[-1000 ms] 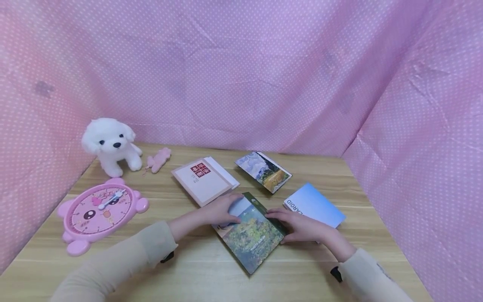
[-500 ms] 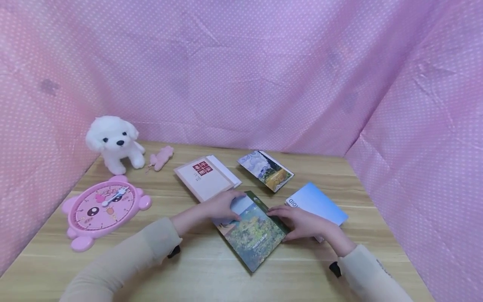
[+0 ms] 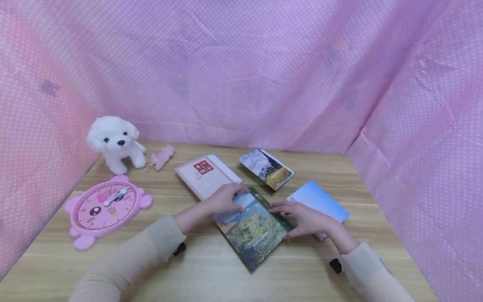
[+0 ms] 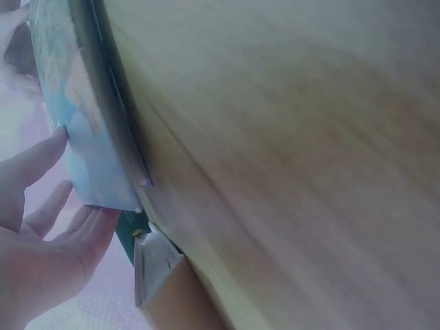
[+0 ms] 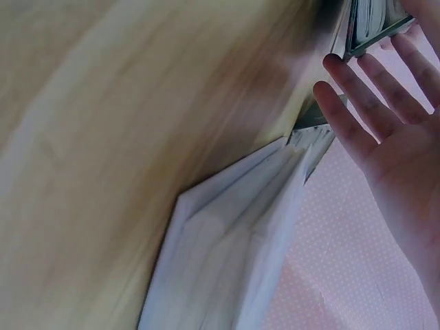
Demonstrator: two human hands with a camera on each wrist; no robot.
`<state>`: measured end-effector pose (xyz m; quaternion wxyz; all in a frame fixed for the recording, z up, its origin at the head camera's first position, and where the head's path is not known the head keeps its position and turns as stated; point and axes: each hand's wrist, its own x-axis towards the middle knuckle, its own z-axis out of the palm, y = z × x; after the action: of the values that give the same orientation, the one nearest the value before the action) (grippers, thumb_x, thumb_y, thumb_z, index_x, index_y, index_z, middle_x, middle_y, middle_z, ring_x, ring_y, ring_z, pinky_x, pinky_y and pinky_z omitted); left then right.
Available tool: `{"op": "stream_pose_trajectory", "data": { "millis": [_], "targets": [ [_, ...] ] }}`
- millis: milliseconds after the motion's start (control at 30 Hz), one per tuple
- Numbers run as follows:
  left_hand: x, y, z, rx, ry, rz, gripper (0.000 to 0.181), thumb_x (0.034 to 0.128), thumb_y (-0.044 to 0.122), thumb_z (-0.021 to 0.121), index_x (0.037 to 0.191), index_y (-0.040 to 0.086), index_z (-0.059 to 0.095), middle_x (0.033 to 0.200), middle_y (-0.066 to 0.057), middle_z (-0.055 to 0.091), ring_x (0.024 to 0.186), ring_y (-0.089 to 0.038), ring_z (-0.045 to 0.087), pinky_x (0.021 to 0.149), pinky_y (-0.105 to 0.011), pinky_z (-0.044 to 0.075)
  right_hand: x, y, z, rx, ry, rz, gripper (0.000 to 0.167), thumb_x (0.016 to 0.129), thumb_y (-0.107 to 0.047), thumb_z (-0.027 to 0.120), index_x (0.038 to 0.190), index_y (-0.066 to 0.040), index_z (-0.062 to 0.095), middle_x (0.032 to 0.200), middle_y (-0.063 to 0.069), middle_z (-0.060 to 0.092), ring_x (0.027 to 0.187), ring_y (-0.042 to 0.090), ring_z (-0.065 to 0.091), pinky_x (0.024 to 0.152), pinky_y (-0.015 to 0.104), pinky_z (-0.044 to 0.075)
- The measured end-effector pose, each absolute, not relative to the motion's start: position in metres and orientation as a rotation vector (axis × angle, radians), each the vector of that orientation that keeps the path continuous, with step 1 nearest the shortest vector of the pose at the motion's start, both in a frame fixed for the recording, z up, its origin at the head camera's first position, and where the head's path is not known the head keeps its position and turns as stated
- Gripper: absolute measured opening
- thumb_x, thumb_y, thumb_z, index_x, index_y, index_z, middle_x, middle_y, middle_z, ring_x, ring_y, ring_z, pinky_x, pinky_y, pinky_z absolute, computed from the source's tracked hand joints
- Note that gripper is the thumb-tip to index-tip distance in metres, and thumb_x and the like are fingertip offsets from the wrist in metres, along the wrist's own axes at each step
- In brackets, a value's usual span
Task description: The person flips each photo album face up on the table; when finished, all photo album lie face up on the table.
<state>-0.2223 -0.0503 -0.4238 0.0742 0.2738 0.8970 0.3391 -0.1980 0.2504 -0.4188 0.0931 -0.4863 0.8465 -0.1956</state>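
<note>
A photo album [image 3: 254,235] with a painted flower-field cover and dark green spine lies tilted on the table. The left hand [image 3: 223,199] rests on its upper left part, thumb on the cover and fingers at the top edge; in the left wrist view the hand [image 4: 48,240] touches the album [image 4: 96,151]. At the spine side is the right hand [image 3: 307,219], fingers on the spine and thumb near the lower corner. The right wrist view shows that hand [image 5: 405,130] with fingers extended beside the album's page edges [image 5: 371,20].
A beige book [image 3: 203,180] lies left of the album, a landscape-painting book [image 3: 266,169] behind it, a blue book [image 3: 320,203] by the right hand. A white plush dog [image 3: 117,144], small pink plush [image 3: 163,157] and pink toy clock [image 3: 107,207] stand or lie left on the table [image 3: 203,277].
The head view has shifted slightly. Both hands stay at the album, with the left hand's fingers a little more raised and arched than before.
</note>
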Motion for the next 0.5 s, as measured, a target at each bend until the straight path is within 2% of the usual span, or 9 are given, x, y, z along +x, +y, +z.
{"op": "stream_pose_trajectory", "data": {
  "millis": [133, 500],
  "targets": [
    [-0.223, -0.05, -0.422, 0.846, 2.725, 1.004, 0.06, 0.0717, 0.018, 0.082, 0.127, 0.014, 0.058, 0.126, -0.009, 0.059, 0.107, -0.023, 0.056, 0.087, -0.034, 0.049, -0.199, 0.251, -0.416, -1.455, 2.53, -0.585, 0.074, 0.072, -0.037, 0.079, 0.137, -0.018, 0.048, 0.144, 0.008, 0.043, 0.128, 0.029, 0.045, 0.099, 0.045, 0.045],
    [-0.22, -0.053, -0.415, 0.837, 2.791, 1.097, 0.053, 0.0701, 0.014, 0.083, 0.119, 0.014, 0.062, 0.102, -0.006, 0.056, 0.09, -0.017, 0.054, 0.077, -0.029, 0.049, -0.2, 0.251, -0.405, -1.548, 2.564, -0.678, 0.07, 0.072, -0.042, 0.08, 0.133, -0.017, 0.054, 0.142, 0.009, 0.046, 0.129, 0.03, 0.044, 0.099, 0.043, 0.045]
  ]
}}
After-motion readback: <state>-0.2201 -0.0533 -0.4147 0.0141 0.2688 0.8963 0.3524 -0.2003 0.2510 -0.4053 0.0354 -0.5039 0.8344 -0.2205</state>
